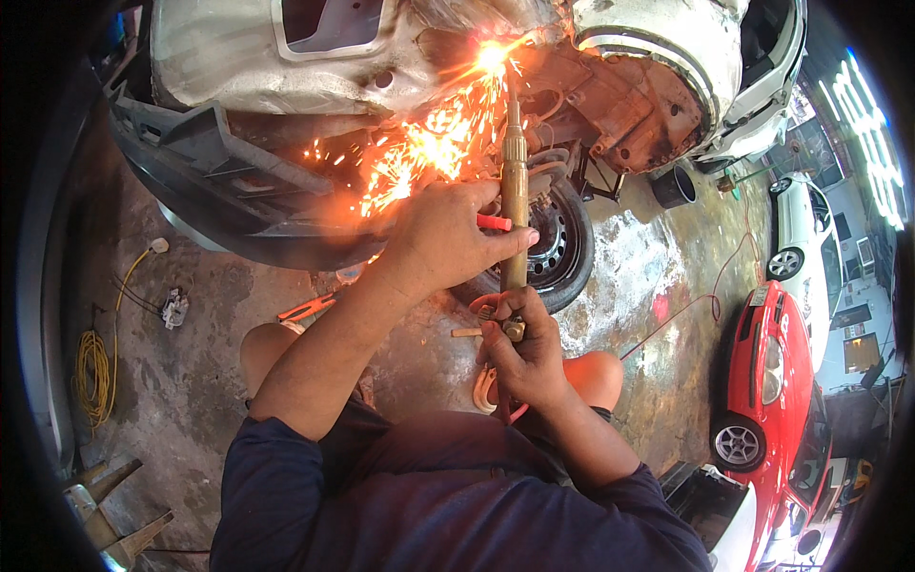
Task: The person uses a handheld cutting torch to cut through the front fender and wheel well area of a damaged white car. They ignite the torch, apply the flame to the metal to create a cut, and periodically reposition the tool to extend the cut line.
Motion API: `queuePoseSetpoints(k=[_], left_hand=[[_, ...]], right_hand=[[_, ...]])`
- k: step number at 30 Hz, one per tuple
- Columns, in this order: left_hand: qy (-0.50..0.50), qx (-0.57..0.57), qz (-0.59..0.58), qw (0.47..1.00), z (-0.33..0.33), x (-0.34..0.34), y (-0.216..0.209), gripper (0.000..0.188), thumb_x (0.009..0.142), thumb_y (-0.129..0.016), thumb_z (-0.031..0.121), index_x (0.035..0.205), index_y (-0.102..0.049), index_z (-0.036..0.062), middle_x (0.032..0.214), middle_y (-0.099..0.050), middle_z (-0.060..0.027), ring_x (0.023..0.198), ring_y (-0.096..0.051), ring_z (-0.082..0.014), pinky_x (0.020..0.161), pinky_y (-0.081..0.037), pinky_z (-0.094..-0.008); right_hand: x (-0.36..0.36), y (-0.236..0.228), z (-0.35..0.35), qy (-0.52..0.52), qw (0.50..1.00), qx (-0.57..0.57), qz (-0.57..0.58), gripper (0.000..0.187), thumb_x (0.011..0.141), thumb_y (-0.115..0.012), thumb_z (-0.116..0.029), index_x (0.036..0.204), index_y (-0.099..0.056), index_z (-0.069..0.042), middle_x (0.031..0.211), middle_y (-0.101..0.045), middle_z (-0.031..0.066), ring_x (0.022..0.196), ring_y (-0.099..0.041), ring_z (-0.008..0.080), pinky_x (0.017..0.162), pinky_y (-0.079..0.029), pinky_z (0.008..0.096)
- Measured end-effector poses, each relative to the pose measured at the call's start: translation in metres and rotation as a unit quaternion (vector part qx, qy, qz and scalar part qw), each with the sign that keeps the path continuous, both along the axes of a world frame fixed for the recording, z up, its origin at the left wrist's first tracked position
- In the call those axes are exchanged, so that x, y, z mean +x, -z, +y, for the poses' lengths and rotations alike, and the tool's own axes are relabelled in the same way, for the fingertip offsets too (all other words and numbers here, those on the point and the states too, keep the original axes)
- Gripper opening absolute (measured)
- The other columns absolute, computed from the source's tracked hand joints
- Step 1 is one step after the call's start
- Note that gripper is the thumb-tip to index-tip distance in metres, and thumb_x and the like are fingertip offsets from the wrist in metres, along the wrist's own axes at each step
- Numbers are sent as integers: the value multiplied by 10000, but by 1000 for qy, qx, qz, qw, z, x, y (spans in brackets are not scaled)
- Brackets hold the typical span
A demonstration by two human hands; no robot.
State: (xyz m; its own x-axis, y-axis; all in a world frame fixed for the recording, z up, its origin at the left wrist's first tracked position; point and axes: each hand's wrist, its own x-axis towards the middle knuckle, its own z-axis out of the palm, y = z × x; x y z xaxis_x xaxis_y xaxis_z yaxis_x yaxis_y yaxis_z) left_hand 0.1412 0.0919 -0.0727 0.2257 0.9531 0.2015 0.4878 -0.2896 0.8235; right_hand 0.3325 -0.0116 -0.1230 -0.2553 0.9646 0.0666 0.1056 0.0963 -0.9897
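A brass-coloured torch (515,181) points away from me, its tip at a glowing spot on the rusty metal of a car body (248,57). Bright orange sparks (429,148) spray down and left from there. My left hand (438,234) is closed around the middle of the torch, thumb on its right side. A small red cylindrical piece (494,222) shows between thumb and fingers. Lower down, my right hand (534,357) grips the torch's rear end by a brass valve fitting (515,330). A short tan stick (466,333) juts out left of those fingers.
Under the body lie a dark bumper (257,214) and a wheel with tyre (572,253). On the floor are an orange-handled tool (307,307), a coiled yellow cord (93,377) and a thin red hose (715,303). A black bucket (674,188) stands beyond; a red car (777,381) is parked right.
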Motion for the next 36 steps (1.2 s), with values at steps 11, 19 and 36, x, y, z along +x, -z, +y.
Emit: queuePoseSetpoints(k=[11, 19, 36], left_hand=[[-4, 8, -3, 1000, 2, 3, 6, 500, 844, -913, 468, 1153, -802, 91, 899, -796, -122, 880, -798, -256, 809, -623, -408], [-8, -24, 48, 999, 3, 1, 0, 571, 842, -870, 568, 1161, -797, 100, 894, -781, -120, 986, -739, -359, 1140, -485, -523], [17, 104, 61, 993, 5, -2, 13, 645, 876, -839, 602, 1256, -767, 86, 1023, -812, -155, 965, -782, -339, 1266, -351, -583]], right_hand=[[2, 1, 1, -22, 999, 22, -23, 212, 1031, -559, 86, 1151, -468, -63, 1242, -675, 183, 790, -675, 94, 634, -577, 248], [2, 2, 3, -22, 999, 28, -32, 223, 1028, -557, 92, 1147, -460, -70, 1265, -661, 176, 759, -682, 96, 638, -588, 252], [0, 5, -1, 8, 1000, 26, 4, 216, 1030, -700, 5, 1079, -502, -64, 1041, -711, 55, 712, -667, 72, 578, -590, 265]])
